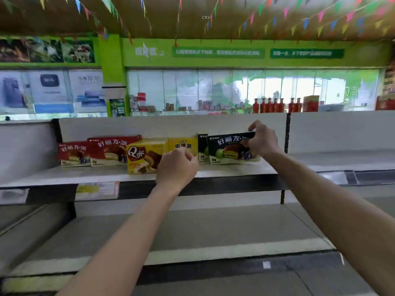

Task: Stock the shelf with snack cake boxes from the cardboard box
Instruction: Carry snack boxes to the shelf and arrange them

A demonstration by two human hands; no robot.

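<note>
Right hand (pixel 261 142) grip clasping black box (pixel 230 149) on shelf (pixel 213 170); left hand (pixel 177 167) loosely curled, nothing held.

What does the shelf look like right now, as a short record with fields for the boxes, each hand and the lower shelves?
top shelf: row of snack cake boxes standing upright
boxes, left to right: two red boxes, Q box, yellow box, two dark boxes
left hand: fingers curled, in front of the Q box's right end; grip unclear
right hand: holds the front dark box's upper right corner
lower shelves: no boxes visible
</note>
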